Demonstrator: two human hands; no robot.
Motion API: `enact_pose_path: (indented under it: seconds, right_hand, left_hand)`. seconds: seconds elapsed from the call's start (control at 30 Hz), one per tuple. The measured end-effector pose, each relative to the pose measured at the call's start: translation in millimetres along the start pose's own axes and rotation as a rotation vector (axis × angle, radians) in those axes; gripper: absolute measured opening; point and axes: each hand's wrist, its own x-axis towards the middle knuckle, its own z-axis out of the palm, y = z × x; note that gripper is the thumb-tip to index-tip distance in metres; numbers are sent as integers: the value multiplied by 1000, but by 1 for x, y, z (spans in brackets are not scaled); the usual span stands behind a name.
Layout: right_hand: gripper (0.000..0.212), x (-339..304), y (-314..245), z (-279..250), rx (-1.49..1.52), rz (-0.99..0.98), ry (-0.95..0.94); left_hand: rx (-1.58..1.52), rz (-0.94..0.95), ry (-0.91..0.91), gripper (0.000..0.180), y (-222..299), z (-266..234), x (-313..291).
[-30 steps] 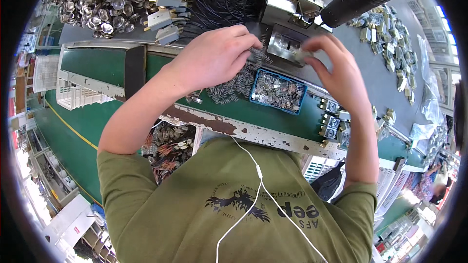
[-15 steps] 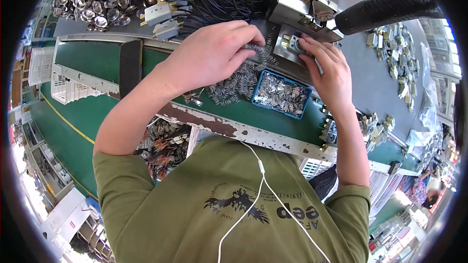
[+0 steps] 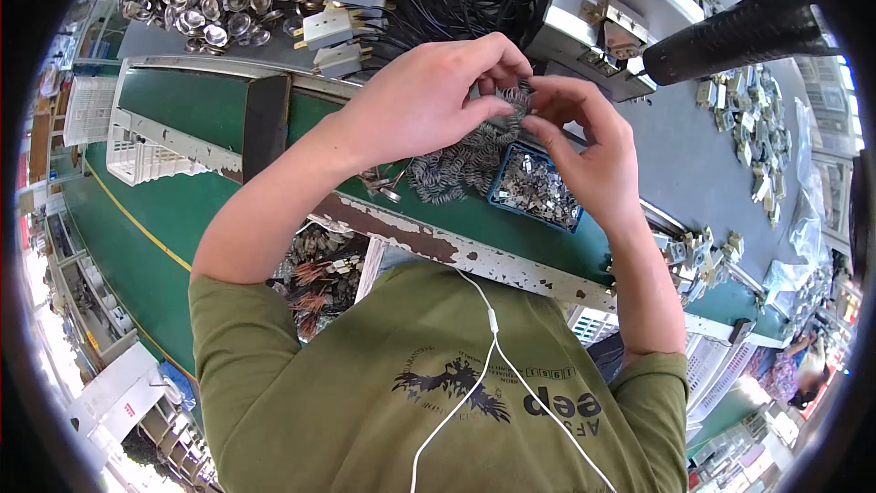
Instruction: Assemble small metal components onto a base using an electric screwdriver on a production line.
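Note:
Over a heap of coil springs [image 3: 447, 172], my left hand [image 3: 433, 96] pinches a tangled cluster of springs [image 3: 516, 108] between thumb and fingers. My right hand [image 3: 593, 141] meets it from the other side, thumb and forefinger curled in at the same cluster. Whether one spring has come loose between them is too small to tell. Just below my hands lies a blue tray [image 3: 537, 216] full of small metal clips [image 3: 538, 184], partly covered by my right hand.
Metal cups [image 3: 210, 0] and white plug blocks [image 3: 333, 26] with black cords lie at the back left. A metal fixture [image 3: 620, 32] and a thick black hose [image 3: 730, 36] stand at the back right. Brass-and-white parts [image 3: 744, 119] lie on the grey table. A chipped rail [image 3: 429, 242] runs in front.
My right hand has left the small pronged part by the fixture and moved left to the springs in my left hand. The whole view has shifted slightly to the right.

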Motion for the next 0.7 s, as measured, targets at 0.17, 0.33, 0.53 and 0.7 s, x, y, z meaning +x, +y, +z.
enact_pose_path:
  seconds: [0.17,0.33,0.53,0.7]
  right_hand:
    - [24,3,4,0,23,39,-35]
    - [12,1,0,7,125,159,-17]
    - [30,6,-5,5,95,276,-33]
    - [33,13,-1,-2,264,393,-17]
  left_hand:
    - [-21,22,25,32,-2,-1,-3]
    - [91,112,82,24,-1,-2,-1]
    - [284,265,198,18,2,3,2]
    - [273,377,256,18,-2,4,7]
